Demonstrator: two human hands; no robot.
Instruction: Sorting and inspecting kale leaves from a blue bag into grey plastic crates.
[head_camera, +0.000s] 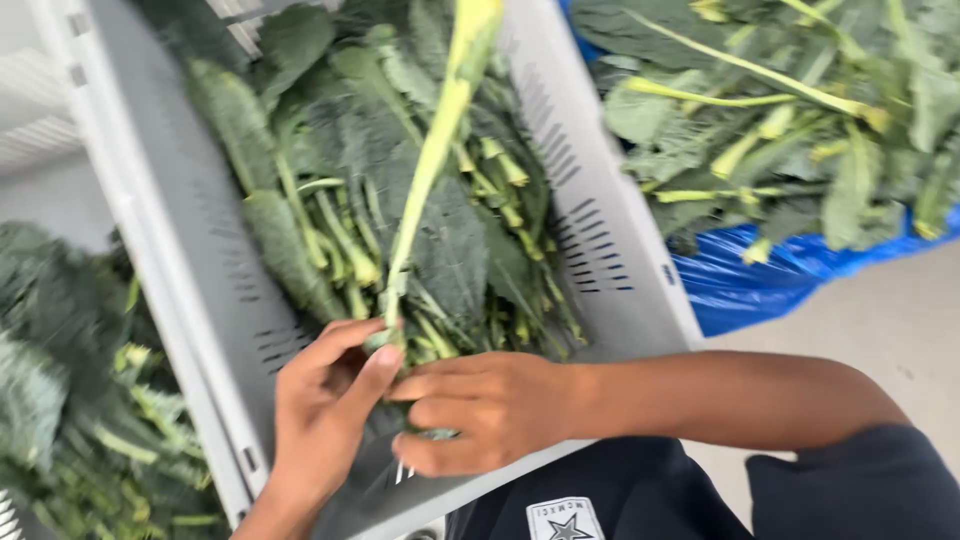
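A long pale green stalk (432, 160) with a dark leafy blade rises from my hands over a grey plastic crate (160, 230). My left hand (325, 415) pinches the base of the stalk between thumb and fingers. My right hand (485, 405) reaches in from the right and closes on the same stalk base, its fingertips touching the left thumb. Inside the crate lie several dark green leaves (340, 200) with light stems, piled under the held stalk.
A heap of leafy greens (780, 110) lies on a blue plastic sheet (760, 280) at the upper right. More greens (70, 400) lie left of the crate. Pale floor (880, 320) shows at the right; my dark clothing (600, 490) is at the bottom.
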